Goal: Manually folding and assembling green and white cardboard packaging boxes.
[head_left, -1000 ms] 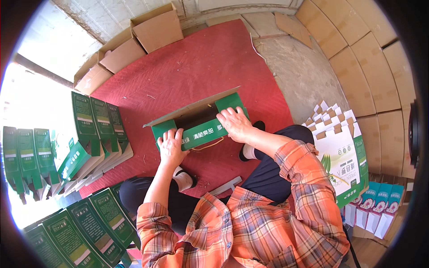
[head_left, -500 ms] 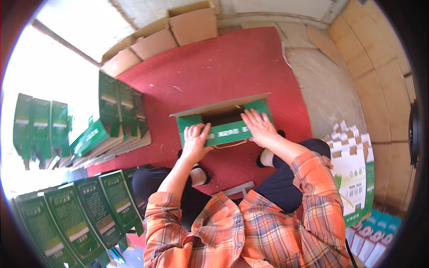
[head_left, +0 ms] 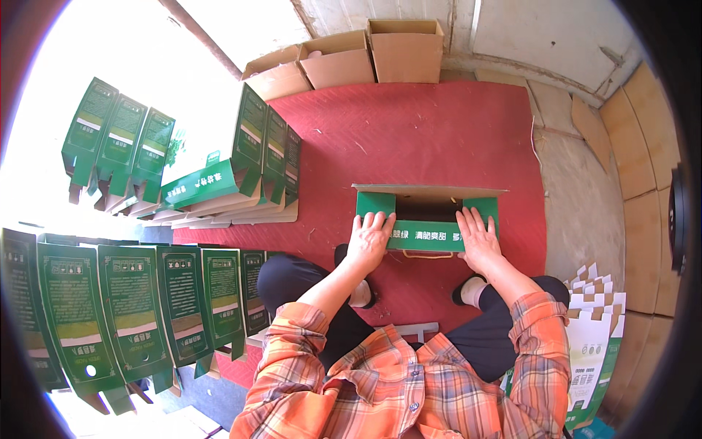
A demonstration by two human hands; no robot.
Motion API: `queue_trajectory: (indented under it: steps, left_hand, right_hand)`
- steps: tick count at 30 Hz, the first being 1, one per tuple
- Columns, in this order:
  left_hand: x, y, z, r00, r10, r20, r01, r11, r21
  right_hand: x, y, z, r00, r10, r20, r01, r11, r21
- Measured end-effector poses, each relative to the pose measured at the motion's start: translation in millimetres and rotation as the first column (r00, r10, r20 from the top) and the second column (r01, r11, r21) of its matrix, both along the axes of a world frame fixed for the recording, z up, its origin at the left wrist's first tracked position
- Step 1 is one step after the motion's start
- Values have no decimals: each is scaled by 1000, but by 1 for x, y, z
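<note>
Carton: green printed gift carton [head_left: 418, 235] sat on the red mat [head_left: 409, 139] between the person's feet, top open, back flap up and seen nearly edge-on.
Carton interior: in deep shadow, contents couldn't be made out; outer walls mostly hidden from above.
Left hand [head_left: 369, 240]: lay over the front panel's left end, covering some print; fingers slightly apart, couldn't tell if clamped.
Right hand [head_left: 480, 238]: lay over the right end, fingers extended and a little apart; couldn't tell if the thumb pinched the board.
Handle: thin tan loop [head_left: 428, 255], cord-like, hung below the front edge.
Mat: woven-looking ribbed texture, scattered light scraps.
Left rows: tall green cartons [head_left: 131, 300], glossy board, slotted flaps; nearest cut off by the fisheye rim, farther ones washed out by glare.
Right stack: white-and-green cartons [head_left: 589, 351], notched tops, partly behind the plaid sleeve [head_left: 540, 333].
Back edge: open brown corrugated boxes [head_left: 409, 58], rectangular, insides mostly unseen.
Right wall: stacked brown boxes [head_left: 643, 157], cropped by the rim.
</note>
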State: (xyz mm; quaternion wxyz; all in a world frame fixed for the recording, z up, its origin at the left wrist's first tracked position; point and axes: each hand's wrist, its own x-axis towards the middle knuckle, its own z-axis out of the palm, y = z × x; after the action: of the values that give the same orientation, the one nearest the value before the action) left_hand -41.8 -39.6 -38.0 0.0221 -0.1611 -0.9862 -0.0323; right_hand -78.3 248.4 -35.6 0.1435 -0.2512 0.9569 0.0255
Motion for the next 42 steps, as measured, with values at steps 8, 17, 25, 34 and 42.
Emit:
queue_trajectory:
  steps: [8,17,25,34,42]
  left_hand:
    - [-13,7,13,984,-94,148,85,994,66]
    - [-13,14,17,977,-144,160,115,977,177]
    - [-24,1,7,897,134,421,-321,852,413]
    - [-39,-22,55,796,95,598,-601,0,799]
    - [-63,-66,164,809,312,498,-184,-669,720]
  right_hand:
    - [-2,1,-1,999,-8,46,8,1000,1]
    - [-13,-1,39,988,-105,116,113,992,-65]
    - [-11,8,81,996,-8,91,64,776,-628]
    - [-1,17,92,677,150,721,203,903,-378]
    - [-7,23,82,740,97,665,193,917,-349]
